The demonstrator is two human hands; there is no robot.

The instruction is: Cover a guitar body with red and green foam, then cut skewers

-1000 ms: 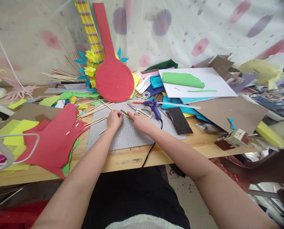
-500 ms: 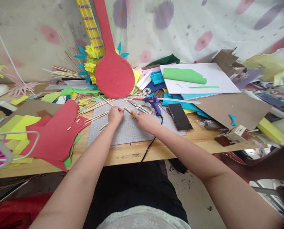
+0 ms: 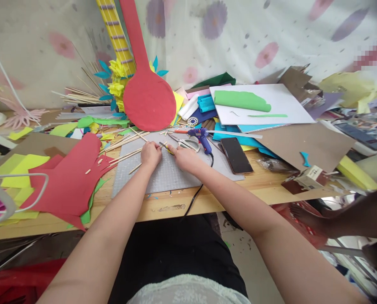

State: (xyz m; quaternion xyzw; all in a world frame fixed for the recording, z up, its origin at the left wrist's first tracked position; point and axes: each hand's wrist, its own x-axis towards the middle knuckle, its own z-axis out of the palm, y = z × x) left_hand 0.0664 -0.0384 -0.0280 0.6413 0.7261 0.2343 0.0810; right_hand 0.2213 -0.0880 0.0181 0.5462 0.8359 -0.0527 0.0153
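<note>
My left hand (image 3: pixel 151 155) is closed over the cutting mat (image 3: pixel 166 182), pinching a thin wooden stick (image 3: pixel 127 156) whose longer part seems to run out to the left. Fingers wrap round a yellow utility knife (image 3: pixel 167 147) in my right hand (image 3: pixel 185 158), the index finger stretched along it. Its blade points toward the left fingertips, close to the stick's end. Just beyond the right hand lie scissors (image 3: pixel 190 145) with pale handles and a purple glue gun (image 3: pixel 202 137). More loose sticks (image 3: pixel 120 143) lie left of my left hand.
A red paper-covered banjo-like shape (image 3: pixel 149 101) leans at the back beside a yellow fretted neck (image 3: pixel 115 31). Right of the mat are a phone (image 3: pixel 236 155) and a white board (image 3: pixel 286 101). Red paper (image 3: pixel 64 177) lies left. A black cable (image 3: pixel 195 195) crosses the table edge.
The whole view has shifted slightly to the left. Both hands keep nearly the same place on the mat, and the knife blade stays by the left fingertips.
</note>
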